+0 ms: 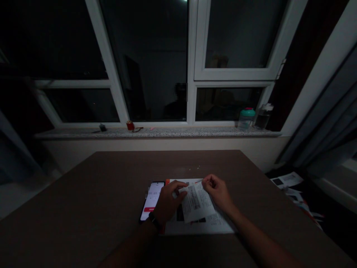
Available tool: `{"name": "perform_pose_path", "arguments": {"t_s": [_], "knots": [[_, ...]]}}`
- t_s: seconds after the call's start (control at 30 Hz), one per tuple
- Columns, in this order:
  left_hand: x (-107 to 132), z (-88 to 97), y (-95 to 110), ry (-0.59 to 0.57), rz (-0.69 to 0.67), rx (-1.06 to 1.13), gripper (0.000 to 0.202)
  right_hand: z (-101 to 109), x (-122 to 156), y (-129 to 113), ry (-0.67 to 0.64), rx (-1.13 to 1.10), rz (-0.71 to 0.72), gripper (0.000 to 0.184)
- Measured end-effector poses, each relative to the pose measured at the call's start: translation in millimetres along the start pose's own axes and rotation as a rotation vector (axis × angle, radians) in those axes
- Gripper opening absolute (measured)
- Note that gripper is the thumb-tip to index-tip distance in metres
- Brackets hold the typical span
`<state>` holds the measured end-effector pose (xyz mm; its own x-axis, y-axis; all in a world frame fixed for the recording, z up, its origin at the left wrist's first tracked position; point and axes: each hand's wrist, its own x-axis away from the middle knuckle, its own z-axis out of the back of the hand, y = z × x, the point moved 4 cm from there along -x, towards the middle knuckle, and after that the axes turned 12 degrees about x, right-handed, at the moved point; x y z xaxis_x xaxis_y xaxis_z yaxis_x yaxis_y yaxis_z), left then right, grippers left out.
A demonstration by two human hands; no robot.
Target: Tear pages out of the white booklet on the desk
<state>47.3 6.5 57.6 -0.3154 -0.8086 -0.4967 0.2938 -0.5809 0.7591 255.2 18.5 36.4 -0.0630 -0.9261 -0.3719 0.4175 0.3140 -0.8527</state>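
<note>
Your left hand and right hand each pinch one printed sheet by its upper edge, holding it above a second paper on the brown table; one smartphone lies just beside your left hand.

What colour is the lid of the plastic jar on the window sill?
The jar's lid is teal green; the head view shows it.

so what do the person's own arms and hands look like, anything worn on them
The left hand and right hand are bare, with no gloves. A black band, maybe a watch strap, circles the left wrist. The right wrist shows no band. The left forearm and right forearm show no sleeves. The light is too dim to make out any rings.
</note>
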Motion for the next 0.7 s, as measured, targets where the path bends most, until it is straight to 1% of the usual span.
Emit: {"name": "perform_pose_path", "arguments": {"t_s": [0.1,0.2,0.4,0.53,0.7], "knots": [[-0.2,-2.1,-5.3,-0.017,0.072,0.048,0.016,-2.8,-0.2,5.5,-0.024,0.041,-0.032,0.016],[0.6,-5.6,-16.4,-0.043,0.158,0.095,0.017,-5.5,0.5,9.8,-0.047,0.108,-0.052,0.014],[2.7,-11.8,-37.5,-0.086,0.271,0.150,0.020,-10.9,0.9,19.1,-0.092,0.324,-0.017,0.010],[2.6,-11.5,-38.9,-0.105,0.323,0.149,0.019,-14.0,0.3,19.7,-0.143,0.477,-0.017,0.009],[4.2,-11.4,-41.1,-0.108,0.325,0.023,0.018,-17.9,4.2,7.5,-0.195,0.650,0.025,0.007]]}}
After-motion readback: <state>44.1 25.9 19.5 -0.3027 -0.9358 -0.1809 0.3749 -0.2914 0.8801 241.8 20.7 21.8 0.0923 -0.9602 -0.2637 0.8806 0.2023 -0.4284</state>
